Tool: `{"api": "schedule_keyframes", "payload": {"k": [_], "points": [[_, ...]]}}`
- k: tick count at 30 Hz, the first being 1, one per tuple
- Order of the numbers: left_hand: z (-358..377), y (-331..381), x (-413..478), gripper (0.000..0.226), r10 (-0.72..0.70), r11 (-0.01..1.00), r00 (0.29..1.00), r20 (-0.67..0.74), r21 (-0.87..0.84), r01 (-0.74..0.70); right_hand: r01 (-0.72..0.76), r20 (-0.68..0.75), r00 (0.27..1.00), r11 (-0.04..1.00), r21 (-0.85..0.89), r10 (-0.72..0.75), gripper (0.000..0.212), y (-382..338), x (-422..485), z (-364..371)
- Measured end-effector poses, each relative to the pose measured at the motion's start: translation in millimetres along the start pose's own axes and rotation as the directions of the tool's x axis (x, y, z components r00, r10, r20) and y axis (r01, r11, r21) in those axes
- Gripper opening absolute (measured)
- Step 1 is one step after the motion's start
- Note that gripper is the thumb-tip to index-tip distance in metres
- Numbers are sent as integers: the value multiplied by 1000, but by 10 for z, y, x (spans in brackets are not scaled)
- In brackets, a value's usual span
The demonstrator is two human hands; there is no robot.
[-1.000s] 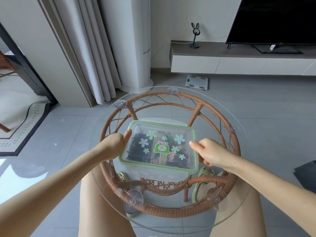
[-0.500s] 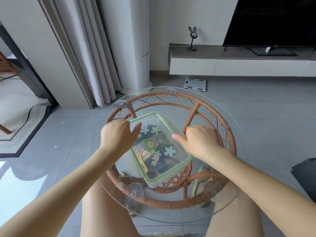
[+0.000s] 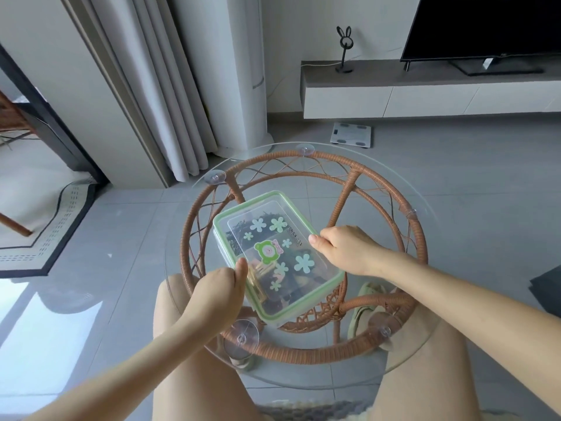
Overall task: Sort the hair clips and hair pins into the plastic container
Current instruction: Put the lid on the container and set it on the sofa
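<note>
Two hands grip the plastic container (image 3: 277, 256) in the head view: the left hand (image 3: 217, 294) has its fingers closed on the near-left long edge, the right hand (image 3: 346, 249) on the far-right edge. It lies skewed on the glass table (image 3: 425, 335). Rigid, light and probably slick, it seems best held by its green rim. Through the stickered lid (image 3: 258, 214), dark hair pins and a yellowish clip (image 3: 261, 270) show between the thumbs.

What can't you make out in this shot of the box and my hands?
- Head view: contents of the clear green-rimmed plastic container; flower stickers and glare on the lid leave only dark shapes, so hair clips cannot be told from pins.
- Left hand: fingers curl under the container's edge; its grip is hidden.
- Right hand: fingertips tucked behind the far edge.
</note>
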State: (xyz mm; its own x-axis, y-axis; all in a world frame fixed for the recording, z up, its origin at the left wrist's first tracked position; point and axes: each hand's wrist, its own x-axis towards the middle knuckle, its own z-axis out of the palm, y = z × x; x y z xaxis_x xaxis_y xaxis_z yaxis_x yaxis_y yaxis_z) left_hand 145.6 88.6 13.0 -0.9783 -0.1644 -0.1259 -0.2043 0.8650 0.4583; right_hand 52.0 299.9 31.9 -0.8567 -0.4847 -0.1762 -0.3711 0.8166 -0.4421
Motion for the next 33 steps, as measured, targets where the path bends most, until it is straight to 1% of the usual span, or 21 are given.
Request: {"api": "schedule_keyframes", "payload": {"k": [3, 7, 9, 11, 14, 15, 16, 17, 18, 19, 20, 22, 24, 25, 27, 29, 30, 31, 32, 33], "points": [[40, 32, -36, 59, -19, 994, 998, -55, -105, 13, -24, 70, 997, 985, 170, 12, 46, 31, 5, 1], [68, 22, -18, 57, -58, 975, 996, -73, -217, 41, -35, 64, 998, 964, 264, 18, 46, 61, 11, 48], [52, 3, 12, 57, -38, 975, 997, -70, -221, 22, -30, 48, 999, 966, 257, 18, 47, 39, -6, 64], [7, -35, 81, 57, -36, 985, 998, -50, -170, 27, -32, 32, 999, 974, 225, 25, 47, -22, -52, 72], [-151, -91, 185, 65, -112, 987, 993, 29, -115, 114, -72, 32, 997, 966, 249, 66, 53, -164, -199, 149], [-196, -112, 220, 68, -125, 983, 991, 39, -131, 129, -105, 52, 994, 948, 300, 94, 56, -218, -265, 211], [-235, -116, 227, 69, -144, 975, 988, 57, -164, 152, -162, 96, 986, 902, 399, 135, 59, -284, -344, 287], [-264, -126, 212, 67, -162, 963, 984, 72, -207, 173, -233, 159, 972, 812, 535, 174, 59, -354, -419, 378], [-276, -152, 176, 65, -186, 940, 977, 100, -272, 207, -301, 227, 953, 683, 666, 199, 57, -432, -485, 470], [-264, -197, 110, 63, -213, 904, 971, 113, -355, 239, -349, 279, 937, 547, 760, 211, 53, -513, -547, 553], [-245, -252, 24, 63, -244, 863, 964, 109, -430, 267, -378, 315, 925, 440, 815, 211, 48, -594, -597, 621], [-183, -411, -173, 74, -304, 777, 950, 73, -557, 291, -399, 359, 915, 292, 869, 181, 36, -756, -654, 727], [-127, -508, -361, 68, -338, 675, 934, 118, -661, 328, -394, 366, 916, 188, 900, 165, 30, -899, -673, 815], [-114, -528, -463, 61, -349, 620, 924, 156, -701, 353, -390, 366, 916, 158, 907, 162, 29, -972, -685, 870], [-74, -551, -630, 48, -357, 535, 911, 208, -754, 382, -385, 365, 919, 140, 912, 152, 26, -1118, -709, 969], [-35, -594, -750, 45, -319, 483, 918, 238, -792, 373, -390, 375, 918, 140, 910, 127, 26, -1232, -736, 1037], [-34, -608, -789, 45, -299, 433, 920, 253, -823, 367, -395, 382, 917, 140, 908, 113, 27, -1262, -740, 1040], [-44, -603, -836, 42, -285, 361, 920, 268, -859, 363, -407, 396, 913, 158, 900, 94, 28, -1274, -743, 1034], [-54, -590, -878, 40, -277, 299, 920, 276, -886, 355, -424, 419, 905, 202, 883, 70, 32, -1258, -743, 1016], [-54, -581, -900, 39, -275, 266, 926, 260, -904, 334, -451, 458, 888, 269, 851, 40, 39, -1222, -741, 977]]}}
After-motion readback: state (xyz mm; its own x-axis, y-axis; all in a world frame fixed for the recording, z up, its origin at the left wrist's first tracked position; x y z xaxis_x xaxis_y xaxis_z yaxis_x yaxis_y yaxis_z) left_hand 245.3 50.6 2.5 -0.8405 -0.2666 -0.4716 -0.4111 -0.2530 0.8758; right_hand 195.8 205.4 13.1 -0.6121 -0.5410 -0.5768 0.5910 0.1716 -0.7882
